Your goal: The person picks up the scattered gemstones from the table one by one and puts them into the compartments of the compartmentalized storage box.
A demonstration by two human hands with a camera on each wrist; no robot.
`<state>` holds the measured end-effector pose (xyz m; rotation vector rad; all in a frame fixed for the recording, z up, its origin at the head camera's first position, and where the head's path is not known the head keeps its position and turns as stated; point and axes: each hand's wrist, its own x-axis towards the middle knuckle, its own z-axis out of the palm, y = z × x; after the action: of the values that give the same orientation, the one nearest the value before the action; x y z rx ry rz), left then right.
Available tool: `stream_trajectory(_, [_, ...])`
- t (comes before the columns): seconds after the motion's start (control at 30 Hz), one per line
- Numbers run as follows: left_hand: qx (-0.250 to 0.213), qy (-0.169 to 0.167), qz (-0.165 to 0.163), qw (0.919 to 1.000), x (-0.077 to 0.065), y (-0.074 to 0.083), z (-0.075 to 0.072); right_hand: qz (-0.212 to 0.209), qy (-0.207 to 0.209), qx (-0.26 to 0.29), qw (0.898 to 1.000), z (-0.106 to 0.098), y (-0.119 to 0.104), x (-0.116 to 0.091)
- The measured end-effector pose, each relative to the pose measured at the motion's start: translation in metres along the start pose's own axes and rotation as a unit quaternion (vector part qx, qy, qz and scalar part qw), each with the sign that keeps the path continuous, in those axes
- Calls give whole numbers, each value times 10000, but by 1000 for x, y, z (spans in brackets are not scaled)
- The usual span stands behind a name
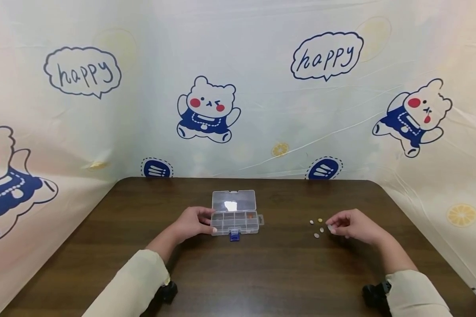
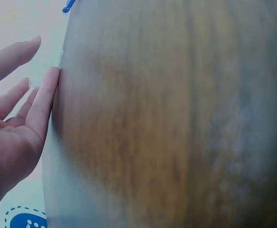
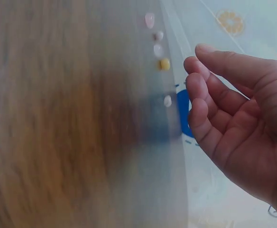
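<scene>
The pebbles, right of the frame's centre, look light, hard and slick; each is best pinched by its sides. Whether the right hand, narrow beside them, holds one I cannot tell. The left hand, wide, touches the left end of the clear box, probably light, stiff plastic. Wood-grain worktop below; printed cloth behind.

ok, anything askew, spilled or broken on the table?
Nothing stands out. The box sits flat, lid open, with no damage visible. The loose pieces near the right hand form a small cluster rather than an obvious spill, though fine cracks would be too small to see.
</scene>
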<state>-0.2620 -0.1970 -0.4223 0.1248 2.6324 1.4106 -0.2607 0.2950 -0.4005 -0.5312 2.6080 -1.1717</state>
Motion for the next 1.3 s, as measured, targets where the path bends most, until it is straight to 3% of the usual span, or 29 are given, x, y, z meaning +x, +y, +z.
stream_trajectory(0.47, [18, 1, -27, 10000, 0, 1, -1, -837, 588, -192, 9946, 15, -25, 9])
stream_trajectory(0.9, [-8, -12, -29, 10000, 4, 1, -2, -751, 363, 19, 9965, 20, -53, 22])
stream_trajectory(1.3, [-34, -5, -35, 10000, 2, 0, -1, -1136, 242, -143, 9931, 30, -69, 38])
